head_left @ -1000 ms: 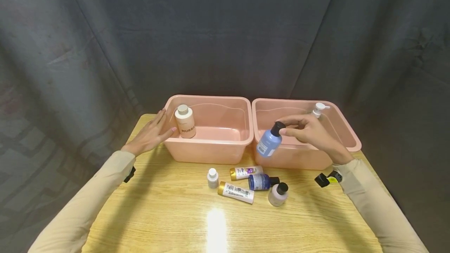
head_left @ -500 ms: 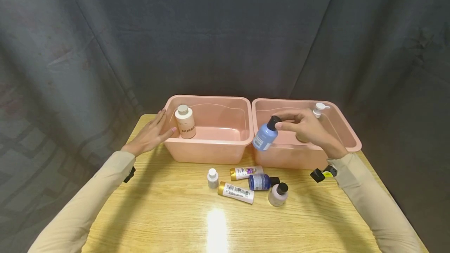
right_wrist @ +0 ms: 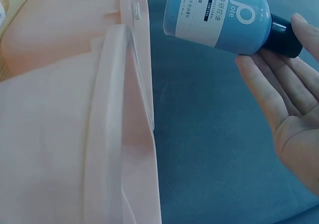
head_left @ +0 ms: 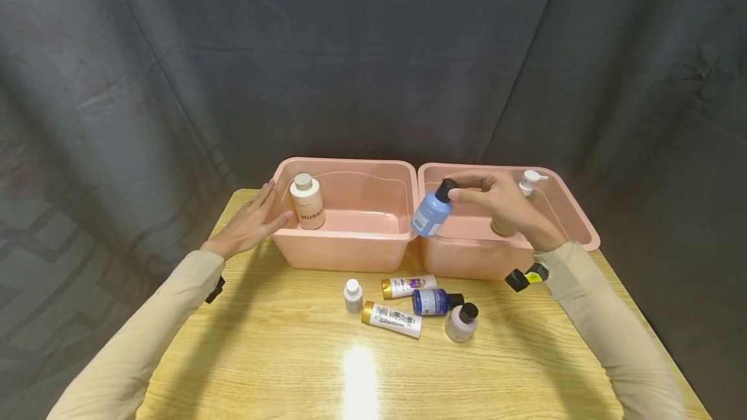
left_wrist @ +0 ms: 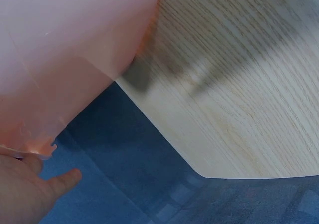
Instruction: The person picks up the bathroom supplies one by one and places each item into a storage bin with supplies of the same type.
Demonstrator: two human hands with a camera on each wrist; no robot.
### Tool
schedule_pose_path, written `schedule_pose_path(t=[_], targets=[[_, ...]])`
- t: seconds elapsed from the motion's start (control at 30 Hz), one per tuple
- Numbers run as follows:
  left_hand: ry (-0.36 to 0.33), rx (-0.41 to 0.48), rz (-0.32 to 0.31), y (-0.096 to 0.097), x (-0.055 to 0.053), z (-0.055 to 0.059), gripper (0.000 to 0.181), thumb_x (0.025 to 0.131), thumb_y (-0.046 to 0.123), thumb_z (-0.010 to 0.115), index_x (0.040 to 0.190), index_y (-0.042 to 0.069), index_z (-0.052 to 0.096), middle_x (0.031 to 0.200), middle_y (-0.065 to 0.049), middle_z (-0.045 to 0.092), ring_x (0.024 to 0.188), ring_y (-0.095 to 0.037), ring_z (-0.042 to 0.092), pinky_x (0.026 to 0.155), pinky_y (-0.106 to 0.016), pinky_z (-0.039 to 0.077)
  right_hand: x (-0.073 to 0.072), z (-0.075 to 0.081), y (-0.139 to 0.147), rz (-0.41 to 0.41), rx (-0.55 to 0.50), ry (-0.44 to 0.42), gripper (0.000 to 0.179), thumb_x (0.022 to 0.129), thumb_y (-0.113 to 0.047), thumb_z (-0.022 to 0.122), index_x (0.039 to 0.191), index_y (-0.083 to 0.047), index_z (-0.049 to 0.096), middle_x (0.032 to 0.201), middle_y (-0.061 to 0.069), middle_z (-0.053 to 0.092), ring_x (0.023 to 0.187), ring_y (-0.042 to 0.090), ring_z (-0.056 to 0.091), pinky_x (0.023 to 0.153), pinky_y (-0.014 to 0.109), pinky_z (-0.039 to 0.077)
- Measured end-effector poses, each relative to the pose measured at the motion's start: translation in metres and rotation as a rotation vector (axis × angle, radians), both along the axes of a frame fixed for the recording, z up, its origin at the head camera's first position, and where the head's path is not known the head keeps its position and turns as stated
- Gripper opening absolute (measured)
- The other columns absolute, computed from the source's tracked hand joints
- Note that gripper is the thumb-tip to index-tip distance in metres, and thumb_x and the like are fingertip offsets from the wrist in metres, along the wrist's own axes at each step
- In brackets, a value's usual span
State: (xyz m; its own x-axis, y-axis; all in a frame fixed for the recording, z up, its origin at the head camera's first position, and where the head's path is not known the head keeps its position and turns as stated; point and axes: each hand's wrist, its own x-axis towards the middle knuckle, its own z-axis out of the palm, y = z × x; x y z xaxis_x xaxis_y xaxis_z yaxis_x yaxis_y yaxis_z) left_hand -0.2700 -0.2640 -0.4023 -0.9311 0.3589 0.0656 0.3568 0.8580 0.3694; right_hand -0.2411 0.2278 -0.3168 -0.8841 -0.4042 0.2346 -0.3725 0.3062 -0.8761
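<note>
My right hand [head_left: 493,199] pinches the black cap of a light blue bottle [head_left: 432,214], which hangs tilted over the meeting rims of two pink bins. The right wrist view shows that bottle [right_wrist: 219,17] and its white label, with thumb and fingertips about the cap. At the left bin [head_left: 344,253], my left hand [head_left: 248,225] rests on the rim with fingers extended. Inside that bin stands a cream bottle [head_left: 308,203] with a pale cap. The right bin [head_left: 478,261] holds a white pump bottle [head_left: 528,181], partly hidden by my right hand.
On the wooden table [head_left: 280,355] before the bins lie a white tube [head_left: 392,319], a second tube [head_left: 408,286] and a dark blue bottle [head_left: 430,302]. A small white bottle [head_left: 353,297] and a black-capped pale bottle [head_left: 461,324] stand there. Behind hangs a grey curtain [head_left: 350,57].
My right hand has carried the light blue bottle to the left and slightly up, from before the right bin to the gap between both bins. The left hand has stayed still.
</note>
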Motion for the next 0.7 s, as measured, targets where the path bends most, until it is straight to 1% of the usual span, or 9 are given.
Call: schedule_pose_path(t=[0.03, 0.07, 0.17, 0.23, 0.33, 0.47, 0.57, 0.63, 0.7], targets=[[-0.001, 0.000, 0.000, 0.000, 0.000, 0.000, 0.083, 0.102, 0.051, 0.042, 0.157, 0.001, 0.004, 0.165, -0.011, -0.008, 0.149, -0.036, 0.003, 0.116, -0.059, 0.014, 0.000, 0.000, -0.001, -0.011, 0.012, 0.005, 0.033, 0.091, -0.020, 0.074, 0.121, -0.007, 0.070, 0.109, 0.006, 0.072, 0.084, 0.020, 0.069, 0.079, 0.026, 0.054], [-0.001, 0.000, 0.000, 0.000, 0.000, 0.000, 0.083, 0.103, 0.050, 0.043, 0.157, 0.001, 0.004, 0.165, -0.011, -0.008, 0.149, -0.036, 0.003, 0.116, -0.059, 0.014, -0.001, 0.001, -0.002, -0.016, 0.018, 0.014, 0.034, 0.091, -0.021, 0.075, 0.121, -0.007, 0.070, 0.112, 0.006, 0.072, 0.096, 0.024, 0.068, 0.090, 0.029, 0.051], [-0.004, 0.004, 0.000, 0.000, 0.000, 0.000, 0.083, 0.103, 0.050, 0.042, 0.157, 0.001, 0.004, 0.165, -0.011, -0.009, 0.149, -0.037, 0.003, 0.116, -0.059, 0.013, -0.003, 0.002, -0.005, -0.028, 0.013, -0.006, 0.037, 0.090, -0.023, 0.075, 0.123, -0.007, 0.069, 0.114, 0.006, 0.071, 0.102, 0.027, 0.066, 0.094, 0.036, 0.049], [-0.005, 0.006, 0.001, 0.001, 0.001, 0.000, 0.084, 0.102, 0.052, 0.041, 0.157, 0.001, 0.004, 0.165, -0.010, -0.009, 0.149, -0.037, 0.003, 0.116, -0.059, 0.014, -0.004, 0.003, -0.007, -0.028, 0.003, -0.013, 0.040, 0.090, -0.023, 0.075, 0.124, -0.005, 0.068, 0.116, 0.006, 0.071, 0.105, 0.027, 0.066, 0.096, 0.039, 0.048], [-0.008, 0.007, 0.001, 0.002, 0.002, 0.001, 0.085, 0.102, 0.054, 0.040, 0.157, 0.002, 0.003, 0.165, -0.009, -0.009, 0.149, -0.038, 0.003, 0.115, -0.061, 0.014, -0.007, 0.003, -0.009, -0.032, -0.009, -0.018, 0.040, 0.090, -0.024, 0.075, 0.124, -0.005, 0.068, 0.115, 0.006, 0.071, 0.107, 0.025, 0.065, 0.098, 0.040, 0.046], [-0.005, 0.012, -0.004, 0.002, 0.001, 0.000, 0.084, 0.102, 0.054, 0.041, 0.157, 0.002, 0.004, 0.165, -0.009, -0.009, 0.149, -0.038, 0.003, 0.115, -0.061, 0.014, -0.011, 0.004, -0.011, -0.038, -0.032, -0.036, 0.036, 0.090, -0.024, 0.076, 0.122, -0.009, 0.070, 0.115, 0.006, 0.071, 0.105, 0.025, 0.066, 0.095, 0.036, 0.048], [0.003, 0.014, -0.008, 0.002, 0.000, 0.000, 0.085, 0.102, 0.055, 0.040, 0.157, 0.002, 0.005, 0.165, -0.009, -0.009, 0.149, -0.037, 0.002, 0.115, -0.060, 0.014, -0.014, 0.007, -0.013, -0.037, -0.046, -0.034, 0.036, 0.090, -0.023, 0.076, 0.122, -0.007, 0.070, 0.114, 0.006, 0.072, 0.104, 0.025, 0.066, 0.094, 0.034, 0.049], [0.006, 0.015, -0.010, 0.002, 0.000, 0.000, 0.085, 0.102, 0.055, 0.040, 0.157, 0.002, 0.004, 0.165, -0.009, -0.009, 0.149, -0.036, 0.002, 0.116, -0.059, 0.013, -0.016, 0.009, -0.014, -0.030, -0.053, -0.033, 0.037, 0.090, -0.023, 0.076, 0.122, -0.006, 0.070, 0.113, 0.007, 0.072, 0.103, 0.025, 0.066, 0.095, 0.034, 0.048], [0.006, 0.020, -0.008, 0.002, 0.000, -0.001, 0.085, 0.102, 0.056, 0.040, 0.158, 0.002, 0.005, 0.165, -0.009, -0.009, 0.150, -0.035, 0.001, 0.116, -0.059, 0.013, -0.019, 0.012, -0.016, -0.021, -0.041, -0.009, 0.035, 0.090, -0.021, 0.075, 0.121, -0.004, 0.070, 0.111, 0.007, 0.072, 0.102, 0.024, 0.067, 0.094, 0.033, 0.050]])
